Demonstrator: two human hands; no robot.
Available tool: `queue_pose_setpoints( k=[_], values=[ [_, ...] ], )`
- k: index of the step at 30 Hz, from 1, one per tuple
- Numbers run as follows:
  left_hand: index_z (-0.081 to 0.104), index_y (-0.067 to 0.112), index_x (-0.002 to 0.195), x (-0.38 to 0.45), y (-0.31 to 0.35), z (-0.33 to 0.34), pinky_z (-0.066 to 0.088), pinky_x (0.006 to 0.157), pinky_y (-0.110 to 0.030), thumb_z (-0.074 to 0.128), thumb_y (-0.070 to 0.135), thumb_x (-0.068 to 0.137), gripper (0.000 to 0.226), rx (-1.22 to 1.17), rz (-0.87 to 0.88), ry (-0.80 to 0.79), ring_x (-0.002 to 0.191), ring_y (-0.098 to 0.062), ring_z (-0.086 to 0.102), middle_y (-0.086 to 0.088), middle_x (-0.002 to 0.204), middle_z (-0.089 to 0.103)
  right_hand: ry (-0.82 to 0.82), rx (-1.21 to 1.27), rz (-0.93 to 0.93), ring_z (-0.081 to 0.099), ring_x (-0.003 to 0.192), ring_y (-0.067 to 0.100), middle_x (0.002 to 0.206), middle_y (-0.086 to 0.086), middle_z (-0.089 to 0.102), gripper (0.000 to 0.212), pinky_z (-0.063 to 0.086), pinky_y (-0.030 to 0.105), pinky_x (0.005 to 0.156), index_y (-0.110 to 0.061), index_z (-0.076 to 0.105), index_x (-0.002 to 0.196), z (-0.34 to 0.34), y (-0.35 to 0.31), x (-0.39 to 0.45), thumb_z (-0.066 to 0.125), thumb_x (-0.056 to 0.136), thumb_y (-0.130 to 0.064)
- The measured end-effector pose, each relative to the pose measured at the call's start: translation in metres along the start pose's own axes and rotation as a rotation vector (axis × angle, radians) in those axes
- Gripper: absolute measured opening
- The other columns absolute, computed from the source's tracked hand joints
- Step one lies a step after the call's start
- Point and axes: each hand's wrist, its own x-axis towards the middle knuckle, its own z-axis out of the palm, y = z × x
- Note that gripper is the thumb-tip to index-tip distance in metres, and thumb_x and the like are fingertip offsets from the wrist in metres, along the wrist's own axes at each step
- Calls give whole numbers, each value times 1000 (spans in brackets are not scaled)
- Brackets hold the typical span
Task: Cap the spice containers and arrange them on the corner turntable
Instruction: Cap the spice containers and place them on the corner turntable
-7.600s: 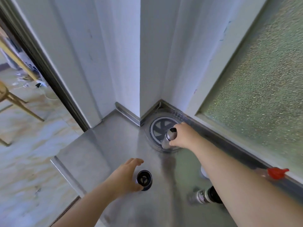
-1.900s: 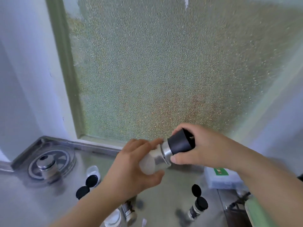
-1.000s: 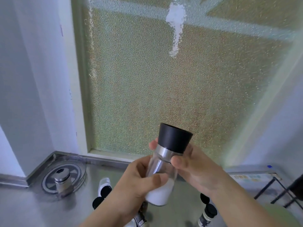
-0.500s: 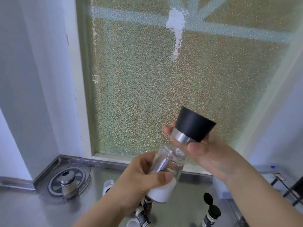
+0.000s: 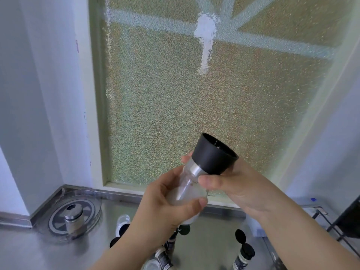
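Observation:
I hold a clear glass spice jar (image 5: 185,193) with white powder in it, raised in front of the frosted window and tilted to the right. My left hand (image 5: 161,213) wraps the jar's body. My right hand (image 5: 239,190) grips its black cap (image 5: 213,154) by the silver collar, and the cap sits on the jar's neck. The clear corner turntable (image 5: 97,204) lies at the lower left in the counter's corner. One steel-lidded jar (image 5: 75,221) stands on it.
Below my hands on the steel counter (image 5: 29,250) are several small spice bottles, among them a flip-cap bottle (image 5: 244,254) standing open and a white bottle (image 5: 122,221) lying down. Loose black caps (image 5: 184,229) lie around. A black wire rack (image 5: 331,227) stands at the right.
Half a second ago the black cap was lifted clear of the jar's mouth. Now my right hand has brought it back down onto the neck. The view has tilted slightly upward.

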Motion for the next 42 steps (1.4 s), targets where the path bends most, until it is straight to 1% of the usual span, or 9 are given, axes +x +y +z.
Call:
queue_pose_setpoints(
  k=[9, 13, 17, 21, 26, 29, 31, 35, 42],
  values=[
    [66, 32, 101, -2, 12, 3, 53, 70, -27, 78, 31, 55, 47, 164, 34, 18, 80, -13, 66, -1, 95, 73, 29, 9, 14, 66, 96, 24, 108, 26, 67, 61, 53, 29, 84, -10, 71, 94, 1, -1, -2, 89, 45, -41],
    [63, 41, 99, -4, 7, 8, 51, 56, -13, 76, 37, 50, 50, 228, 59, 133, 71, -5, 64, 3, 92, 72, 111, 15, 29, 67, 90, 18, 93, 8, 73, 51, 52, 24, 81, -12, 73, 90, 6, 2, -2, 86, 45, -31],
    [58, 38, 107, -1, -9, 10, 40, 79, -5, 67, 52, 51, 58, 583, 169, 359, 92, 1, 57, 22, 90, 65, 292, 34, 59, 69, 79, 12, 82, 1, 74, 48, 52, 18, 69, -10, 72, 89, 22, 8, 0, 80, 47, -31],
    [49, 30, 124, 3, -10, 11, 24, 85, 7, 60, 51, 56, 72, 773, 285, 431, 89, 12, 43, 36, 93, 49, 411, 110, 37, 67, 71, 6, 74, -2, 73, 30, 49, 13, 61, -12, 70, 85, 37, 11, 3, 77, 56, -21],
    [42, 58, 119, 4, -5, 6, 38, 89, -6, 68, 41, 54, 71, 609, 306, 330, 99, 5, 56, 38, 109, 56, 447, 156, -13, 69, 65, 5, 71, -2, 74, 35, 48, 14, 55, -12, 68, 87, 43, 16, 0, 87, 57, -13],
    [59, 47, 112, 5, 0, -4, 49, 83, -17, 76, 26, 52, 65, 168, 162, 131, 101, -5, 65, 14, 107, 71, 295, 106, -12, 71, 87, 9, 92, -1, 76, 78, 51, 16, 64, -19, 65, 104, 32, 15, -5, 89, 37, -50],
    [63, 35, 111, 6, 6, -8, 51, 76, -16, 77, 17, 51, 65, -34, 59, 28, 95, -9, 68, 4, 103, 74, 181, 108, -1, 67, 102, 17, 106, 4, 72, 88, 51, 20, 79, -16, 61, 113, 20, 11, -2, 86, 39, -57],
    [60, 18, 107, 6, 8, -7, 53, 63, -22, 76, 10, 48, 62, -225, -75, -62, 74, -16, 66, -8, 84, 73, 38, 219, -31, 59, 107, 37, 111, 23, 65, 79, 45, 44, 94, 0, 64, 108, 5, 7, 7, 91, 44, -40],
    [57, -2, 103, 8, 15, -5, 52, 58, -23, 74, 14, 45, 62, -298, -190, -163, 68, -18, 64, -10, 82, 70, -95, 313, -118, 67, 93, 20, 100, 5, 73, 56, 53, 33, 84, -14, 72, 100, -5, -2, 13, 89, 51, -35]
  ],
)
